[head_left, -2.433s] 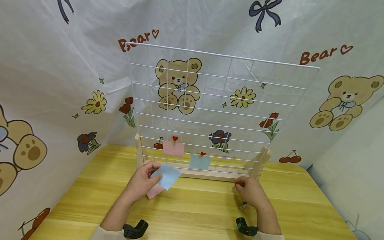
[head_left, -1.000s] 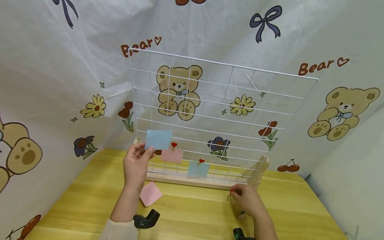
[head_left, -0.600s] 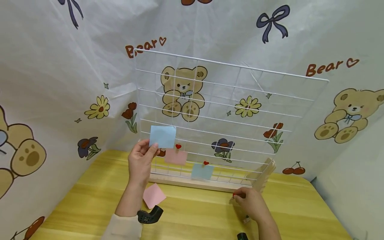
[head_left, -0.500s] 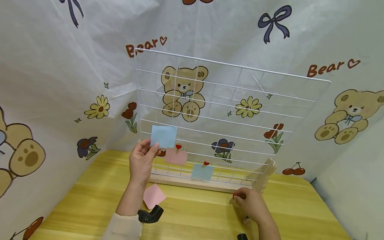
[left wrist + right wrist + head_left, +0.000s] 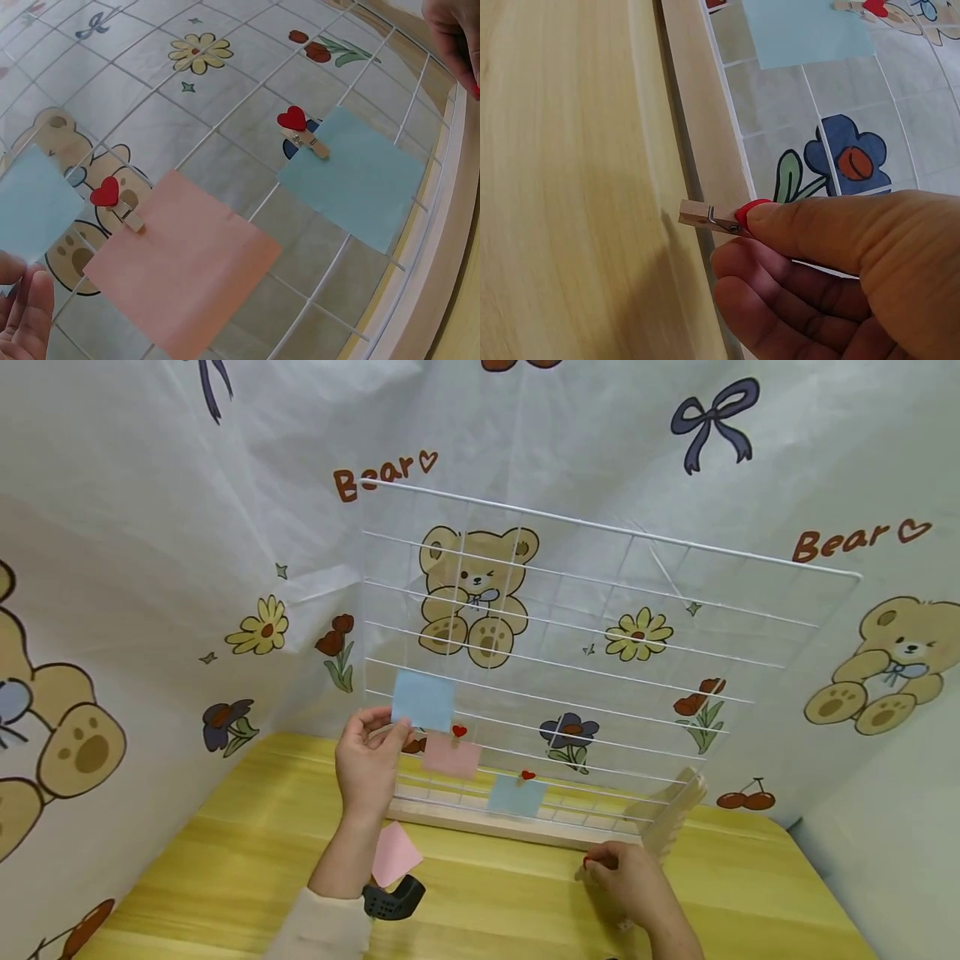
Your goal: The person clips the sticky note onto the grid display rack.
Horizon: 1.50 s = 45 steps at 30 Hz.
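My left hand [image 5: 369, 767] pinches a blue sticky note [image 5: 423, 700] by its lower edge and holds it up in front of the white wire grid [image 5: 570, 685], at the lower left. Between the thumb and fingers of my right hand [image 5: 628, 878] is a small wooden clothespin [image 5: 705, 216] with a red heart on it, low before the grid's wooden base. A pink note [image 5: 180, 262] hangs on the grid from a heart clothespin [image 5: 120, 204]. To its right a light blue note [image 5: 352, 180] hangs from another heart clothespin [image 5: 306, 135].
A loose pink note [image 5: 395, 855] lies on the wooden table [image 5: 480, 910] beside my left forearm. Under my right wrist a small item [image 5: 624, 925] lies on the table, mostly hidden. A wooden stand [image 5: 487, 829] supports the grid. Behind hangs a bear-patterned cloth [image 5: 292, 510].
My left hand has lifted the blue note from low over the table up to the grid, uncovering the loose pink note. My right hand stays low with its clothespin. The head view has shifted slightly.
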Available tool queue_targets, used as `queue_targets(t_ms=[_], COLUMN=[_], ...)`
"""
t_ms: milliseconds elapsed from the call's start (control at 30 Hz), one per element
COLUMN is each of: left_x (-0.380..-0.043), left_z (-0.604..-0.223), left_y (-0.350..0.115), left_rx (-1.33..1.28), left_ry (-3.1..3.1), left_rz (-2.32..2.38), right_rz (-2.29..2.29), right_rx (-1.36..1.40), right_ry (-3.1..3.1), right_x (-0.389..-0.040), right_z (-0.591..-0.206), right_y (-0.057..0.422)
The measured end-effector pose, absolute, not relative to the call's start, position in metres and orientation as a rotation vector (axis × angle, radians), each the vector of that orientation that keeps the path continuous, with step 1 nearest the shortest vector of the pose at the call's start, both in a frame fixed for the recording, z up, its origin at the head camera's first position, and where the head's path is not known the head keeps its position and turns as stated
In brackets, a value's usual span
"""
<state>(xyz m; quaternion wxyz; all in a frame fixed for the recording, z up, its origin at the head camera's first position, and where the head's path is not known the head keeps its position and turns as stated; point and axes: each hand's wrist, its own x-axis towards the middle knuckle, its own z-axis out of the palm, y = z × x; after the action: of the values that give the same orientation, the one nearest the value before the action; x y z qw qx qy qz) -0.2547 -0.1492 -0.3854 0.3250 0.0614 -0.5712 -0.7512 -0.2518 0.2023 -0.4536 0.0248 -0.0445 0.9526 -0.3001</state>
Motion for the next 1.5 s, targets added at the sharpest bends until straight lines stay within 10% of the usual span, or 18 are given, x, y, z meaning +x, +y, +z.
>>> queue_targets(t_ms=[1500], left_x=[-0.262], left_z=[-0.385], left_y=[-0.146], left_rx=[0.161], left_ry=[-1.247], left_rz=[-2.068], right_rz=[-1.294], right_rx=[-0.557], right_ry=[3.267], right_x=[-0.226], right_z=[-0.408], right_y=[0.127])
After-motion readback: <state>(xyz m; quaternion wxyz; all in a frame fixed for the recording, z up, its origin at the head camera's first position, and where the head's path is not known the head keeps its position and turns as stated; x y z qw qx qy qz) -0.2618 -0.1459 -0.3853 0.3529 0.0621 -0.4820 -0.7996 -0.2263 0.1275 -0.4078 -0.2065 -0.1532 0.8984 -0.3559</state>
